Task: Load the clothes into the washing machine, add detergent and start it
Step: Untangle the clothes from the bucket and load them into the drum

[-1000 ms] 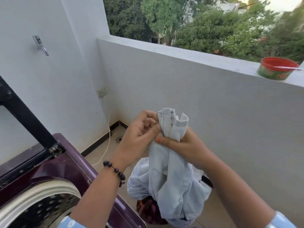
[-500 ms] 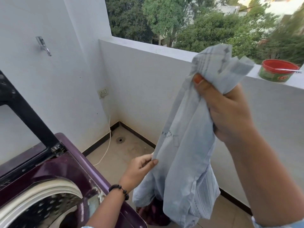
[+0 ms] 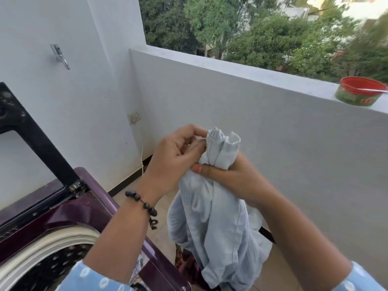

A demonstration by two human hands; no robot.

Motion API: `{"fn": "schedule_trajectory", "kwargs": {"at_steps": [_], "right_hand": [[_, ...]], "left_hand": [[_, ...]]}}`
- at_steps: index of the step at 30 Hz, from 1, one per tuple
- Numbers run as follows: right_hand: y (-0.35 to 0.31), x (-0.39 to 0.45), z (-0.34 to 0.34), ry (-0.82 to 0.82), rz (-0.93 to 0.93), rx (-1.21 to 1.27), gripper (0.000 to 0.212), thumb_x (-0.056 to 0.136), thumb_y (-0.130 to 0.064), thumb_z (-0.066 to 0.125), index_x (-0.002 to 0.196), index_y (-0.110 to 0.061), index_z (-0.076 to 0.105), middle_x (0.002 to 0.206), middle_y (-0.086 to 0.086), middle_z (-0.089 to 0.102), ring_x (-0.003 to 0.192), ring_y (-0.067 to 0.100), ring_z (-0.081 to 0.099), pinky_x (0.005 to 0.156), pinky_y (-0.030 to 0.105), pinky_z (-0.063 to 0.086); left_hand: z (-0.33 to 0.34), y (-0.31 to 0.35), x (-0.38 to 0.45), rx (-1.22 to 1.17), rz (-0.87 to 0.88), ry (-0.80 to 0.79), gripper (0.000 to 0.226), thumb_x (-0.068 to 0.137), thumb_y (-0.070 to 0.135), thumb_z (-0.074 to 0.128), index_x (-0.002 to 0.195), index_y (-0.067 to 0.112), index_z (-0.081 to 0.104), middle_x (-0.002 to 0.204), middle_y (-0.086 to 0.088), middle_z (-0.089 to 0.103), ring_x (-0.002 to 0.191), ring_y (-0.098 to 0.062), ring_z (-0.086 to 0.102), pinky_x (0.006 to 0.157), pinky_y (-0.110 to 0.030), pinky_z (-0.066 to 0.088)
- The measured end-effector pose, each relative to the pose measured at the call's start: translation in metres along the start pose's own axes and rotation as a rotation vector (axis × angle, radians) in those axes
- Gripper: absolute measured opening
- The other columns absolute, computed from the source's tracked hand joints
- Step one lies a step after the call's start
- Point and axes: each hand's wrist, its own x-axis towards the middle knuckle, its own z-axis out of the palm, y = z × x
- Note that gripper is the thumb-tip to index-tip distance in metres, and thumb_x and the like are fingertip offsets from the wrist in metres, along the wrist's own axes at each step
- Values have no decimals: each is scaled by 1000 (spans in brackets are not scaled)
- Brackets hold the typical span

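A pale blue garment (image 3: 218, 232) hangs in front of me, bunched at its top. My right hand (image 3: 233, 177) grips the bunched top from below. My left hand (image 3: 176, 156), with a beaded bracelet on the wrist, pinches the garment's upper edge from the left. At the lower left stands the purple top-loading washing machine (image 3: 88, 208); its black-framed lid (image 3: 35, 143) is raised and the perforated drum (image 3: 52, 267) shows inside. Dark patterned clothes (image 3: 184, 267) lie on the floor behind the hanging garment, mostly hidden by it.
A red-lidded green tub (image 3: 360, 94) sits on the balcony parapet (image 3: 231, 68) at the right. A wall socket (image 3: 134, 117) with a white cable is in the corner. A metal hook (image 3: 59, 56) is fixed on the left wall.
My right hand came down from its raised position with the garment. My left hand rose from the garment's lower part and took hold of its top beside the right hand.
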Motion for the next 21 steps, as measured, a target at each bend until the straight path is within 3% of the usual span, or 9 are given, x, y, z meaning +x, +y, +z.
{"fn": "schedule_trajectory", "kwargs": {"at_steps": [3, 5, 7, 9, 13, 16, 18, 19, 21], "right_hand": [[-3, 2, -5, 111, -18, 45, 12, 84, -17, 71, 94, -9, 71, 93, 9, 74, 92, 22, 72, 85, 43, 59], [-8, 5, -8, 181, -44, 56, 11, 84, -22, 73, 85, -12, 69, 80, 0, 71, 81, 15, 69, 76, 39, 59], [-14, 9, -9, 245, -80, 115, 9, 82, -24, 73, 82, -16, 68, 75, -8, 69, 76, 7, 66, 70, 28, 55], [-24, 10, -10, 296, -110, 159, 11, 79, -28, 74, 83, -20, 68, 74, -12, 69, 77, 4, 67, 71, 24, 54], [-44, 9, -16, 365, -209, 304, 8, 76, -23, 67, 82, -18, 66, 71, -12, 67, 74, 2, 65, 69, 21, 54], [-50, 9, -26, 393, -273, 318, 2, 82, -17, 66, 80, -18, 67, 72, -11, 66, 76, 4, 63, 72, 24, 54], [-49, 10, -33, 446, -267, 367, 2, 77, -20, 69, 77, -21, 70, 74, -8, 67, 78, 7, 65, 75, 28, 56], [-47, 10, -36, 469, -252, 387, 3, 75, -22, 70, 78, -21, 71, 74, -8, 68, 78, 8, 66, 74, 28, 57], [-40, 10, -38, 454, -194, 348, 19, 71, -28, 79, 85, -19, 70, 78, -6, 71, 82, 10, 69, 74, 30, 57]], "left_hand": [[-3, -16, -12, -90, -96, 87, 31, 81, 52, 67, 97, 28, 60, 81, -25, 57, 67, -31, 51, 62, -58, 45], [5, -27, -28, -106, -122, 51, 33, 79, 55, 67, 99, 29, 63, 90, -20, 64, 74, -42, 60, 67, -62, 50], [17, -43, -45, -59, -157, -17, 32, 79, 50, 69, 100, 27, 69, 95, -10, 72, 85, -38, 68, 72, -59, 56], [27, -68, -60, 15, -246, -66, 40, 77, 54, 69, 97, 19, 71, 94, -10, 73, 85, -34, 70, 72, -57, 56], [21, -119, -84, 19, -479, -147, 70, 75, 68, 68, 95, 0, 68, 97, -22, 70, 90, -41, 67, 80, -61, 53], [5, -135, -90, -43, -489, -80, 42, 92, 46, 59, 100, 6, 71, 100, -14, 72, 94, -34, 68, 84, -48, 57], [-6, -124, -79, -95, -469, -4, 37, 94, 43, 54, 96, 11, 70, 95, -11, 72, 87, -32, 67, 73, -31, 57], [-11, -116, -71, -99, -438, 30, 42, 92, 51, 55, 92, 11, 69, 89, -13, 69, 80, -34, 62, 68, -29, 53], [-17, -96, -54, -60, -348, 73, 44, 90, 57, 55, 93, 15, 69, 88, -21, 64, 77, -42, 56, 69, -41, 50]]}}
